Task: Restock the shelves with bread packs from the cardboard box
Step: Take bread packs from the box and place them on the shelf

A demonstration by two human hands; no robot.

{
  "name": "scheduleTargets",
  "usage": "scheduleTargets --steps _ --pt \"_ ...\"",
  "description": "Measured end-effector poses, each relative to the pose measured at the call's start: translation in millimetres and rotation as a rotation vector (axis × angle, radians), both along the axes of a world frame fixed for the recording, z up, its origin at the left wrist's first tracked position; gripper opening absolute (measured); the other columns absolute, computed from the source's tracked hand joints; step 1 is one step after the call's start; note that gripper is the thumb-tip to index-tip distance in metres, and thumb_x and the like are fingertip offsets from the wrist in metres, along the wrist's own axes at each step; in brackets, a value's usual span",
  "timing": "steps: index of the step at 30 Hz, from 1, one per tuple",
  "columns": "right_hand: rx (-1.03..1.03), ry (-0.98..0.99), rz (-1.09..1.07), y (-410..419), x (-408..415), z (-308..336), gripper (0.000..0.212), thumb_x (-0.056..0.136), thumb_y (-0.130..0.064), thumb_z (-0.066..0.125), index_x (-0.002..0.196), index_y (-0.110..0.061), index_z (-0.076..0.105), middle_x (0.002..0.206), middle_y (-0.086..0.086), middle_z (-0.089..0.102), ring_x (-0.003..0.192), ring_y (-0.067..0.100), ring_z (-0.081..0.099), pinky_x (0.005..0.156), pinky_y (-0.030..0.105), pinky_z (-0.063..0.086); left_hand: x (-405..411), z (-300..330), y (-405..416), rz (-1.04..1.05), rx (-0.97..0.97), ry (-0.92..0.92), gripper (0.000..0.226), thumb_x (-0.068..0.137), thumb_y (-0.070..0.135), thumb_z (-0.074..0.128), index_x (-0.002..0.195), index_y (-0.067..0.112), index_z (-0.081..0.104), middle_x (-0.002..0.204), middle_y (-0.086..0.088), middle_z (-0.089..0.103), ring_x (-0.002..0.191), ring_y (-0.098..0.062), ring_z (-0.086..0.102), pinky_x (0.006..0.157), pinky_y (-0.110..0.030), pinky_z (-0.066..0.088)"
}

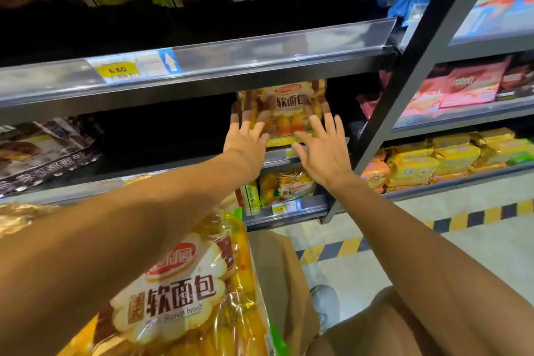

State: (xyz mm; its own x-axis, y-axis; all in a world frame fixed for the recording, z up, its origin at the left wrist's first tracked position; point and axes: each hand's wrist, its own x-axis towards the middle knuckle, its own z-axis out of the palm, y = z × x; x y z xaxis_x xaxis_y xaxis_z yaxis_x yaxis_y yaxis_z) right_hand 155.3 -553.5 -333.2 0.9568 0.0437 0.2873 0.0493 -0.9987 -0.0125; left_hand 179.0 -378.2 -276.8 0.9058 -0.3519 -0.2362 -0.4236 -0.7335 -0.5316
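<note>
While both arms reach forward in the head view, the left hand (245, 140) and the right hand (323, 147) press flat, fingers spread, against one bread pack (284, 113) standing upright on the middle shelf (277, 154). Neither hand is closed around it — the palms and fingertips only touch its front face, the left hand at its left edge, the right hand at its lower right. Just below the hands, more packs (284, 188) sit on the lower shelf. Below the left forearm, nearer the camera, another bread pack (185, 283) lies face up, and right of it — under the right forearm's near side — stands the brown cardboard box (286, 277). Above the hands runs a shelf rail with a yellow price tag (118, 70).
</note>
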Motion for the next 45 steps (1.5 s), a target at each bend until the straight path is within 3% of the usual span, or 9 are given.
scheduleTargets --steps 5,7,11,16,19,23,33,41,45 --pt "-0.024 0.067 -0.049 5 17 5 0.047 0.103 -0.048 0.039 0.115 -0.017 0.072 0.127 0.012 0.059 0.124 0.037 0.044 0.115 0.051 0.025 18 4 -6 0.046 0.029 0.062 0.063 0.1 0.043 0.048 0.156 0.026 0.024 0.168 -0.006 0.005 0.153 -0.037 0.004 0.12 -0.057 -0.001" --pt "0.004 0.12 -0.066 7 24 8 0.051 0.104 -0.05 0.036 0.118 -0.015 0.071 0.124 0.014 0.061 0.118 0.036 0.048 0.107 0.047 0.032 23 9 -5 0.088 -0.027 0.123 0.06 0.099 0.048 0.047 0.152 0.024 0.034 0.165 -0.005 0.018 0.151 -0.034 0.018 0.12 -0.051 0.015" --pt "0.004 0.177 -0.085 12 28 19 0.056 0.104 -0.052 0.033 0.121 -0.013 0.069 0.12 0.016 0.063 0.114 0.036 0.051 0.097 0.044 0.037 26 22 2 0.129 -0.163 0.217 0.062 0.091 0.057 0.059 0.139 0.02 0.048 0.136 -0.002 0.056 0.125 -0.026 0.054 0.094 -0.037 0.043" --pt "0.026 0.151 -0.022 8 12 23 0.05 0.1 -0.049 0.046 0.131 -0.013 0.062 0.136 0.016 0.052 0.127 0.036 0.041 0.107 0.044 0.034 12 32 12 0.048 -0.194 0.178 0.08 0.09 0.067 0.051 0.155 0.026 0.028 0.156 -0.006 0.036 0.145 -0.033 0.032 0.118 -0.048 0.024" --pt "0.115 0.165 0.003 9 -7 28 0.05 0.099 -0.045 0.051 0.14 -0.017 0.057 0.152 0.015 0.038 0.143 0.036 0.027 0.116 0.046 0.029 2 49 23 -0.007 -0.184 0.237 0.081 0.095 0.068 0.04 0.16 0.032 0.008 0.167 -0.007 0.008 0.152 -0.035 0.012 0.122 -0.05 0.014" --pt "0.238 0.205 0.064 24 -37 48 0.05 0.101 -0.042 0.052 0.146 -0.02 0.052 0.16 0.011 0.032 0.151 0.033 0.017 0.123 0.045 0.017 -15 74 44 -0.067 -0.23 0.305 0.075 0.097 0.069 0.031 0.159 0.034 0.01 0.168 0.001 -0.009 0.154 -0.032 -0.002 0.124 -0.05 0.01" --pt "0.416 0.376 0.184 92 -130 119 0.054 0.101 -0.051 0.048 0.145 -0.022 0.051 0.148 0.004 0.052 0.136 0.024 0.048 0.108 0.043 0.042 -112 129 171 -0.211 -0.478 0.118 0.069 0.098 0.064 0.034 0.154 0.025 0.033 0.164 -0.001 0.025 0.151 -0.025 0.019 0.12 -0.046 0.027" --pt "0.673 0.463 0.318 146 -180 150 0.048 0.098 -0.051 0.052 0.142 -0.031 0.052 0.138 -0.007 0.058 0.125 0.015 0.056 0.1 0.036 0.05 -191 144 297 -0.05 -0.605 0.035 0.067 0.096 0.063 0.036 0.155 0.031 0.032 0.16 0.005 0.031 0.146 -0.017 0.029 0.11 -0.04 0.038" --pt "0.653 0.649 0.187 154 -190 148 0.089 0.088 -0.071 0.051 0.159 -0.033 0.013 0.14 -0.012 0.05 0.117 0.014 0.06 0.095 0.034 0.051 -224 137 348 0.117 -0.745 0.086 0.068 0.093 0.066 0.036 0.154 0.037 0.029 0.16 0.01 0.029 0.142 -0.016 0.036 0.108 -0.042 0.041"
